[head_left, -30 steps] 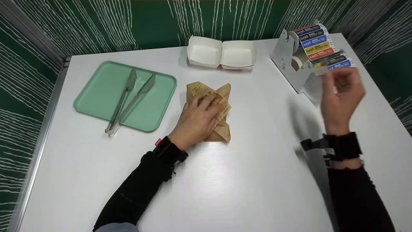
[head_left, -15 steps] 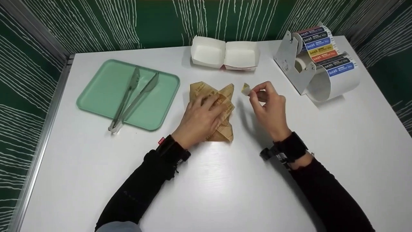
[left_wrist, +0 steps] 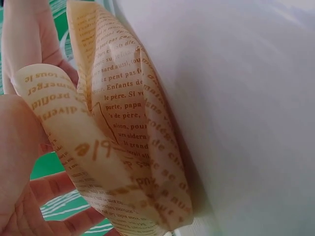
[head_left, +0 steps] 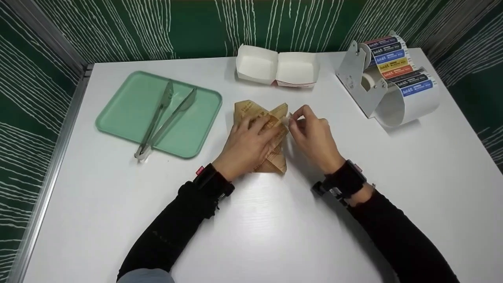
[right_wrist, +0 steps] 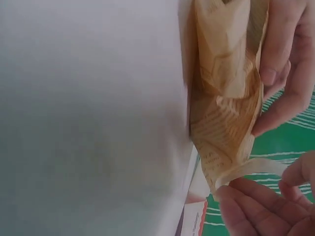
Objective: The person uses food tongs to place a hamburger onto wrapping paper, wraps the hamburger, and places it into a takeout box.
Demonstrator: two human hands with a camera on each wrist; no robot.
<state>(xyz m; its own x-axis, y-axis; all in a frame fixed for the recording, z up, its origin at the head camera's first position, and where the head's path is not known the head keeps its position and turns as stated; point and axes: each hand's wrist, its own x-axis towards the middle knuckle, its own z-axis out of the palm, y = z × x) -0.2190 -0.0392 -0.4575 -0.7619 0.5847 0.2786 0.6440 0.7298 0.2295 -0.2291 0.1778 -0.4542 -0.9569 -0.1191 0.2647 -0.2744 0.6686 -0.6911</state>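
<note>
A folded parcel of brown printed wrapping paper (head_left: 278, 159) lies mid-table in the head view. My left hand (head_left: 249, 143) rests on top of it, fingers spread over the folds. In the left wrist view, the parcel's end (left_wrist: 123, 98) shows its overlapping printed layers. My right hand (head_left: 314, 135) is at the parcel's upper right corner, pinching a small pale sticker (right_wrist: 253, 167) between thumb and fingers. In the right wrist view the sticker's far end touches the paper (right_wrist: 221, 132) at that corner. What lies inside the paper is hidden.
A green tray (head_left: 118, 114) with metal tongs (head_left: 155, 122) across it stands at the left, handle end over its near edge. Behind the parcel sits an unfolded white paper box (head_left: 296, 68). A label dispenser (head_left: 353, 78) with several coloured labels stands at the back right.
From the label dispenser, my right hand has come left with the sticker to the parcel's upper right corner. My left hand has stayed on the parcel.
</note>
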